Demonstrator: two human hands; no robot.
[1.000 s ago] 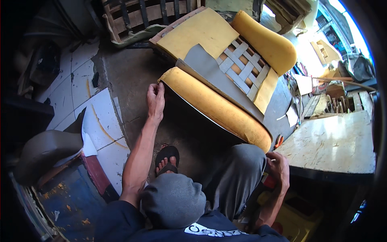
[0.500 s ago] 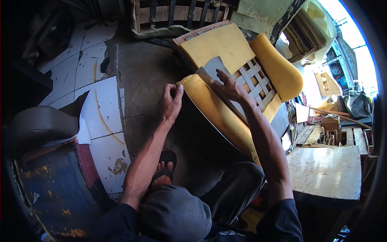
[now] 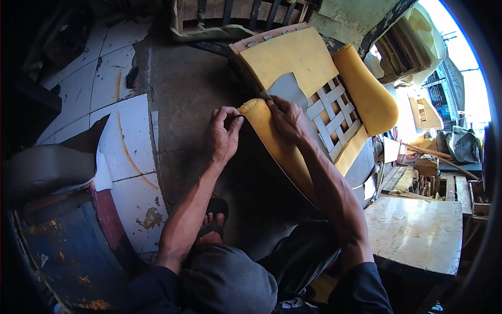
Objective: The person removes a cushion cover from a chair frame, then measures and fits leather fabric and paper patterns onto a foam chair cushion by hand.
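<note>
A chair frame padded with yellow foam lies in front of me. My left hand (image 3: 225, 135) is closed in a pinch at the front corner of its near armrest (image 3: 275, 149), on the edge of a dark covering that runs down the armrest's outer side. On top of the same armrest, my right hand (image 3: 288, 118) is closed over the folded edge of a grey upholstery sheet (image 3: 291, 89). Its fingertips are partly hidden. The sheet lies between the armrest and the foam backrest (image 3: 293, 55). Woven webbing (image 3: 333, 115) shows beside it, and the far foam armrest (image 3: 363, 89) stands beyond.
Another slatted wooden frame (image 3: 235, 15) stands at the back. At the right is a worn pale tabletop (image 3: 415, 230), with wood scraps behind it. A dark padded piece (image 3: 49, 162) sits at the left above a scuffed blue panel (image 3: 68, 246). White tiles (image 3: 130, 209) border the dark floor.
My right hand has come down from its raised, loosely open pose and closed on the sheet's edge at the armrest. My left hand stays pinched at the corner. The view has shifted slightly.
</note>
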